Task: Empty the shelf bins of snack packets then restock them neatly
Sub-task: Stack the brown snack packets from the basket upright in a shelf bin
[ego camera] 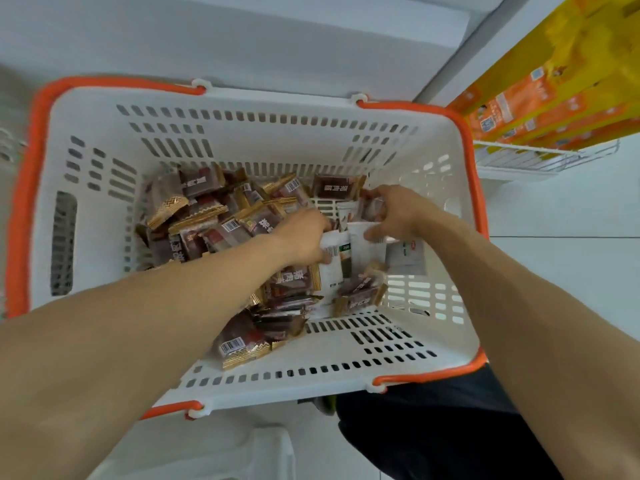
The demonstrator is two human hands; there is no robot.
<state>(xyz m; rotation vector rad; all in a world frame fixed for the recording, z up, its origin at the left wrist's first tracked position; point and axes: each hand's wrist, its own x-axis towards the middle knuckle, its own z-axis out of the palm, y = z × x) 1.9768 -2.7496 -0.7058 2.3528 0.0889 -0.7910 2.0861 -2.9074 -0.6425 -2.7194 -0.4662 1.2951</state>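
A white slotted basket (263, 129) with an orange rim sits on the floor below me. Inside lies a heap of several brown-and-gold snack packets (214, 220), with a few white packets (334, 268) to their right. Both arms reach down into it. My left hand (304, 233) is closed on the white packets from the left. My right hand (391, 213) pinches the top of the same white packets from the right, its thumb on their front. One grey-white packet (407, 254) lies loose against the right wall.
A white wire shelf bin (526, 161) at the upper right holds yellow-and-orange boxes (561, 84). A white shelf upright runs beside it. Pale floor tiles surround the basket, and a dark trouser leg (433, 431) shows at the bottom right.
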